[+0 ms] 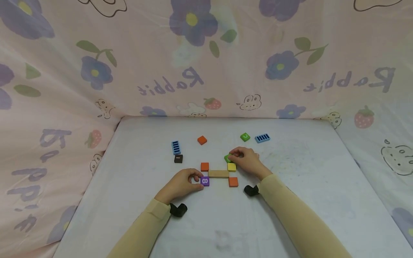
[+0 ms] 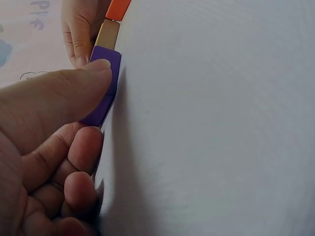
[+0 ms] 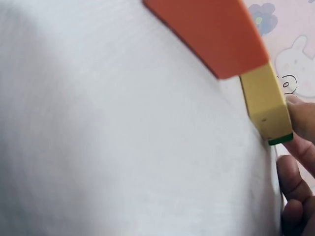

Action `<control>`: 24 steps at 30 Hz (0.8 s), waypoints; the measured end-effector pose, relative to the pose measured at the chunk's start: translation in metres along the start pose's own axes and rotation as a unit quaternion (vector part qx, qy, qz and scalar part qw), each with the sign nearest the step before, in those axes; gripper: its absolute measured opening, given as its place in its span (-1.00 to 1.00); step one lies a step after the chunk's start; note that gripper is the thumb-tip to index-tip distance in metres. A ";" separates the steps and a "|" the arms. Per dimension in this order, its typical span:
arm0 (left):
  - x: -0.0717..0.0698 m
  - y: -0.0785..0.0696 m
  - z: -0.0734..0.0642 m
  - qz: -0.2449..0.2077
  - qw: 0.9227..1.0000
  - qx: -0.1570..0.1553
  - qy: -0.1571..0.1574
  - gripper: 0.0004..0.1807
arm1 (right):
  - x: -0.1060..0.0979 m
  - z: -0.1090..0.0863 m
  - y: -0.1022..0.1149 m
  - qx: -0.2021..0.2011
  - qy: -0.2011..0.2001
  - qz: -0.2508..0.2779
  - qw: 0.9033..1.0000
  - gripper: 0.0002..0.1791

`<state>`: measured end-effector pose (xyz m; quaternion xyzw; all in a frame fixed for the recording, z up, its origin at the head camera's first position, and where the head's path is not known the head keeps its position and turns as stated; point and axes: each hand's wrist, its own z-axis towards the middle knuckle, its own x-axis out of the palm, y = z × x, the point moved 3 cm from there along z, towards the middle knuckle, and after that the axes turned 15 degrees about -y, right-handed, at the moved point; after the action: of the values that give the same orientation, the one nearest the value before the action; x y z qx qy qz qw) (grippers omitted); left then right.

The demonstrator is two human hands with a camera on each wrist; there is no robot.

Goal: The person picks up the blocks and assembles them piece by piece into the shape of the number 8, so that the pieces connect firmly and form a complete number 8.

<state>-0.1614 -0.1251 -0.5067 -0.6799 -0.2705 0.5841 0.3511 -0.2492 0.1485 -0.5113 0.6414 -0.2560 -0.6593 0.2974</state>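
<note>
A purple tile [image 1: 204, 181] marked with an 8 lies flat at the lower left corner of a small group of blocks. My left hand [image 1: 182, 182] pinches it, the thumb [image 2: 101, 73] pressing its near side. A plain wooden block [image 1: 218, 174] lies lengthwise in the middle of the group. Orange tiles sit at its upper left [image 1: 204, 166] and lower right [image 1: 233, 182], a yellow block [image 1: 231, 167] at its upper right. Just beyond the yellow block, my right hand [image 1: 247, 160] pinches a green tile [image 1: 227, 158], partly hidden by the fingers.
Farther back on the white table [image 1: 145, 222] lie a blue slotted block [image 1: 175, 147], a dark brown tile [image 1: 178, 158], an orange tile [image 1: 202, 140], a green tile [image 1: 245, 137] and another blue slotted block [image 1: 262, 138]. A printed cloth [image 1: 226, 71] hangs around the back and sides.
</note>
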 end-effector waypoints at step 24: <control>-0.001 -0.003 -0.001 0.001 1.000 -0.002 -0.001 -0.66 | -0.002 -0.002 -0.003 -0.012 0.012 0.009 1.000 -0.63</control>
<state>-0.1602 -0.1240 -0.5041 -0.6805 -0.2713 0.5848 0.3484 -0.2469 0.1519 -0.5119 0.6433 -0.2498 -0.6519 0.3142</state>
